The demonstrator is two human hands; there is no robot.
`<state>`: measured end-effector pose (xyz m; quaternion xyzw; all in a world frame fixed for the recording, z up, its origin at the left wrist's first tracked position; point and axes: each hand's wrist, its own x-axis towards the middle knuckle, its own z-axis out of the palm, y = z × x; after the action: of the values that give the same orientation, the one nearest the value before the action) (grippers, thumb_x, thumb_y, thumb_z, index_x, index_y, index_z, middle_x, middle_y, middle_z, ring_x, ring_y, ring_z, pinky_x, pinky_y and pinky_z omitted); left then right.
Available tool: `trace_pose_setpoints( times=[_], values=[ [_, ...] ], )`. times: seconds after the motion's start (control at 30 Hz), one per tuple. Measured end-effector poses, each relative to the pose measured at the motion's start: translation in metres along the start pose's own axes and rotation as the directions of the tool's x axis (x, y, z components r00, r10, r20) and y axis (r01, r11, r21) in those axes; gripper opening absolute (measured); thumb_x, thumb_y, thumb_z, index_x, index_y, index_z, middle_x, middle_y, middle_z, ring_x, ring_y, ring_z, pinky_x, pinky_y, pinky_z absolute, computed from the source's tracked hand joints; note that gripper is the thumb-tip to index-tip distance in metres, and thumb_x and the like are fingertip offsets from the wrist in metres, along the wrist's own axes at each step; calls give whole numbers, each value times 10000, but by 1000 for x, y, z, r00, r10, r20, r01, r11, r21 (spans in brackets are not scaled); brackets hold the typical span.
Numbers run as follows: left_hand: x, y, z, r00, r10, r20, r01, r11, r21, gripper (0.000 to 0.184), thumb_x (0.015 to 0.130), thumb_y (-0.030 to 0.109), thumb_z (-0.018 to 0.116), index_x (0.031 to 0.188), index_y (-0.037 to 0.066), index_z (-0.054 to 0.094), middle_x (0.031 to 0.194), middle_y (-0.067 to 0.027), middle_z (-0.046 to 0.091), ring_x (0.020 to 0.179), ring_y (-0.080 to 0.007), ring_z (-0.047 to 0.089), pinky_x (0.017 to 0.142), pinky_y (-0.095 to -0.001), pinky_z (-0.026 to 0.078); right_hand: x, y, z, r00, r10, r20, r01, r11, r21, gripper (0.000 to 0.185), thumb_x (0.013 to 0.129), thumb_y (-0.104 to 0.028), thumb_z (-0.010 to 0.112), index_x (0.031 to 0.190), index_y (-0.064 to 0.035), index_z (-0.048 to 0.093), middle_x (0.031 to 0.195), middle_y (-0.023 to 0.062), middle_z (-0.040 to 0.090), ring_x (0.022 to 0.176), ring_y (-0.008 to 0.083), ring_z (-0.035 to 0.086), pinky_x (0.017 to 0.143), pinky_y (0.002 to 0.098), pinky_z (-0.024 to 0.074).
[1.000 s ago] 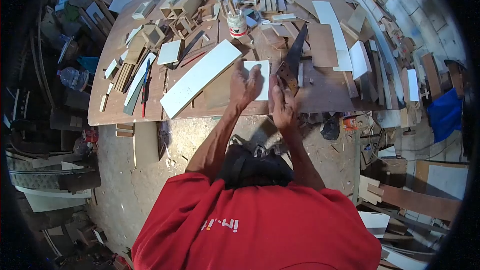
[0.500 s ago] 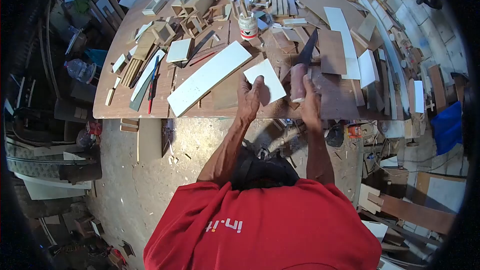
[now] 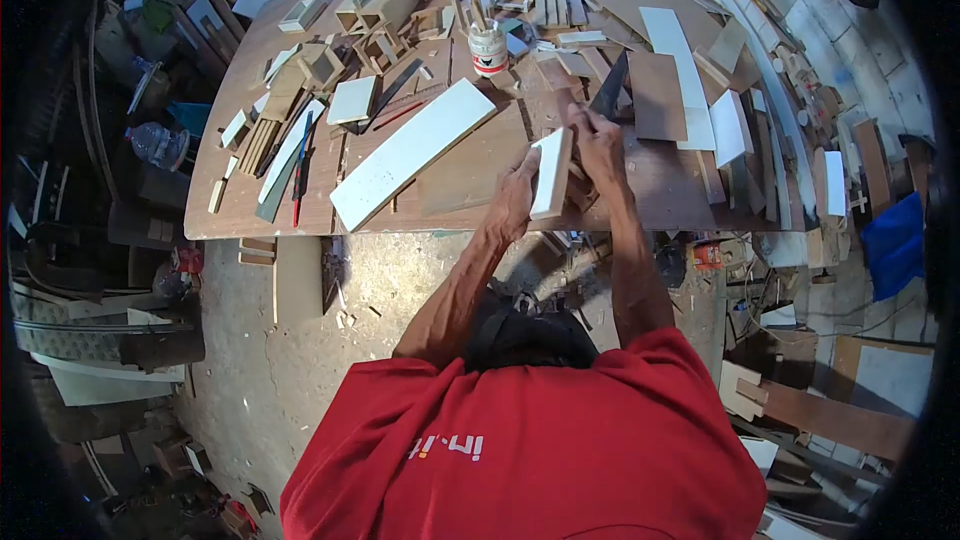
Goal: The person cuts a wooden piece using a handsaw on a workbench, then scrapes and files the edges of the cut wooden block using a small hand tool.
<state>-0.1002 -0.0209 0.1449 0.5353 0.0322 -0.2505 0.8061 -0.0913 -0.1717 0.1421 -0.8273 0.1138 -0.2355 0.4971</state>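
My left hand (image 3: pixel 514 195) is closed on a small white-faced board (image 3: pixel 551 172), which is tilted up so that its bare wooden edge faces right. Just to the right, my right hand (image 3: pixel 600 148) is closed around a brownish-pink piece that looks like sandpaper (image 3: pixel 568 112). Motion blurs that piece, and it is by the board's upper edge; whether they touch I cannot tell. Past my right fingers lies a dark saw blade (image 3: pixel 611 88), its lower end hidden by the hand. A long white board (image 3: pixel 415 155) rests on the table left of my hands.
Across the wooden table (image 3: pixel 225 220) lie several scraps, small wooden boxes (image 3: pixel 385 0) and a white jar (image 3: pixel 488 50) holding sticks. A red pencil (image 3: pixel 400 113) lies behind the long board. White strips (image 3: pixel 680 75) and a brown panel (image 3: pixel 657 95) sit at the right.
My left hand has turned the small board from nearly flat to up on edge and shifted slightly right. My right hand has moved up and left toward it with the brownish-pink piece.
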Motion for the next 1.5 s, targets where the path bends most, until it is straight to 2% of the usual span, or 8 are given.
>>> trace_pose_setpoints(
  times=[0.13, 0.3, 0.47, 0.9, 1.1, 1.33, 1.4, 1.5],
  values=[
    [21, -3, -43, 923, -224, 312, 338, 860, -382, 342, 998, 329, 405, 1182, 59, 511, 846, -98, 563, 525, -151, 475, 406, -253, 388, -24, -26, -15, 971, 236, -26, -220, 935, 278, 452, 938, -359, 553, 1205, 1, 612, 973, 171, 676, 876, 272, 634, 806, 354, 482],
    [21, -9, -58, 877, -252, 410, 449, 733, -510, 406, 995, 357, 385, 1241, 45, 467, 934, -136, 558, 583, -178, 495, 414, -247, 402, -45, -12, 4, 997, 70, -10, -63, 949, 309, 457, 951, -337, 547, 1248, 10, 579, 1202, 148, 605, 1084, 233, 560, 944, 333, 412],
    [15, -3, -61, 666, -225, 711, 591, 741, -319, 862, 862, 741, 357, 1392, 62, 371, 1188, -244, 551, 863, -316, 666, 552, -383, 616, -45, -6, 17, 958, 272, 96, -283, 828, 485, 415, 948, -322, 557, 1233, -24, 607, 1182, 116, 621, 1070, 223, 567, 922, 332, 431],
    [-15, 22, -66, 895, -237, 379, 337, 915, -224, 983, 825, 810, 258, 1422, 33, 338, 1339, -197, 494, 1166, -316, 565, 798, -420, 583, -62, 5, 54, 947, 173, -272, -196, 979, -62, 494, 938, -434, 496, 1251, -65, 594, 1191, 224, 600, 1115, 383, 519, 995, 471, 348],
    [-17, 19, -68, 986, 5, 167, -22, 995, 99, 396, 824, 126, 736, 1170, -11, 601, 1018, -103, 673, 878, -183, 660, 683, -311, 571, -64, -3, 45, 961, 205, -188, -204, 979, 24, 498, 945, -415, 496, 1285, -59, 568, 1225, 217, 585, 1144, 367, 506, 1026, 454, 333],
    [-9, 30, -94, 983, 14, 182, -64, 960, 274, 366, 783, 185, 750, 1083, 18, 621, 927, -76, 680, 842, -169, 663, 617, -279, 544, -62, -2, 1, 900, 384, 207, -432, 718, 545, 453, 962, -336, 541, 1286, -20, 562, 1203, 102, 613, 1090, 199, 565, 936, 322, 446],
    [-5, 36, -99, 975, 5, 222, -72, 953, 294, 324, 771, 146, 749, 1053, 31, 640, 880, -61, 679, 849, -161, 662, 643, -282, 538, -60, -3, -7, 885, 385, 260, -465, 740, 486, 400, 930, -366, 596, 1203, -76, 632, 1006, 51, 659, 791, 106, 633, 657, 232, 499],
    [-3, 39, -97, 951, 11, 308, -165, 861, 481, 310, 786, 112, 738, 1066, 19, 643, 865, -43, 676, 815, -123, 642, 637, -268, 512, -53, -12, -7, 902, 289, 319, -393, 857, 334, 466, 947, -359, 559, 1285, -39, 572, 1148, 101, 636, 1014, 195, 599, 870, 291, 475]
  ],
)
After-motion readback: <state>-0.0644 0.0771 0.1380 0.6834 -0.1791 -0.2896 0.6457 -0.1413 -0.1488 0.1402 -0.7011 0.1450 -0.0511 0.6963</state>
